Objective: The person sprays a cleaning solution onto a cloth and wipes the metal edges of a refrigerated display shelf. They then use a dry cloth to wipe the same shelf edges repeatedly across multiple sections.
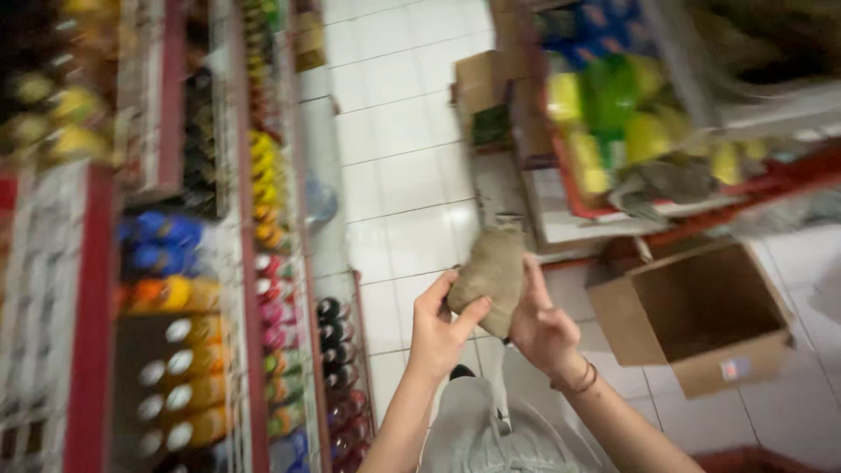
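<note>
My left hand (435,328) and right hand (539,326) both grasp a crumpled grey-brown cloth (491,273), held up between them above the white tiled floor (399,149). Shelves of bottles (201,350) stand on my left; an open cardboard box (701,315) sits on my right.

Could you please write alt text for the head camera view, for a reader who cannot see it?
Two bare hands, left hand and right hand, hold a crumpled grey-brown cloth over a white tiled floor in a shop aisle. Blurred shelves of bottles line the left; an open cardboard box sits at right.
</note>
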